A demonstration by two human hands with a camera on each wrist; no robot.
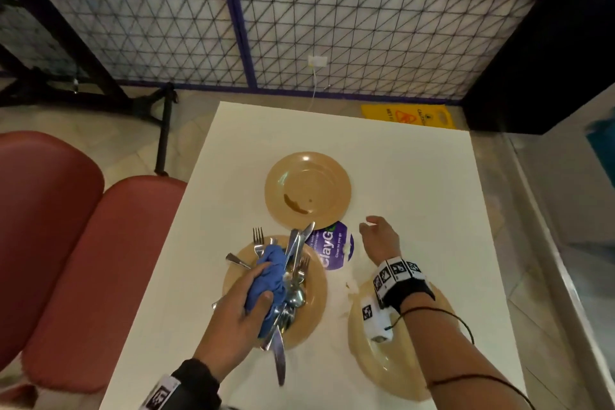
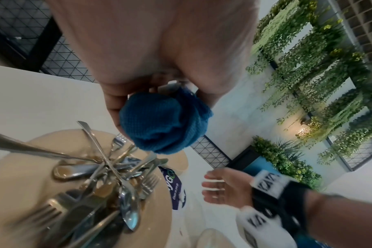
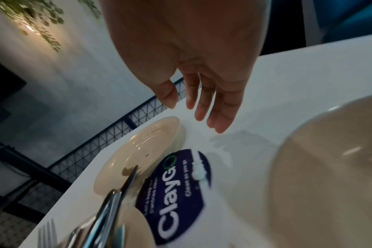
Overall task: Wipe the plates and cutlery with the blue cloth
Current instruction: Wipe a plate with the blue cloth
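My left hand (image 1: 263,283) grips a bunched blue cloth (image 1: 271,271) over the near-left tan plate (image 1: 316,303). A pile of forks, knives and spoons (image 1: 293,289) lies on that plate. In the left wrist view the cloth (image 2: 164,124) hangs just above the cutlery (image 2: 108,169). A second tan plate (image 1: 307,191) with a brown smear sits farther back. A third plate (image 1: 382,363) lies under my right forearm. My right hand (image 1: 379,236) hovers open over the table, holding nothing, its fingers (image 3: 204,107) spread and relaxed.
A round purple sticker (image 1: 334,245) marked ClayGo lies on the white table (image 1: 416,176) between the plates, with small white smears beside it. Red seats (image 1: 83,260) stand to the left. A mesh railing (image 1: 299,33) runs behind the table, and a yellow caution sign (image 1: 409,116) lies on the floor.
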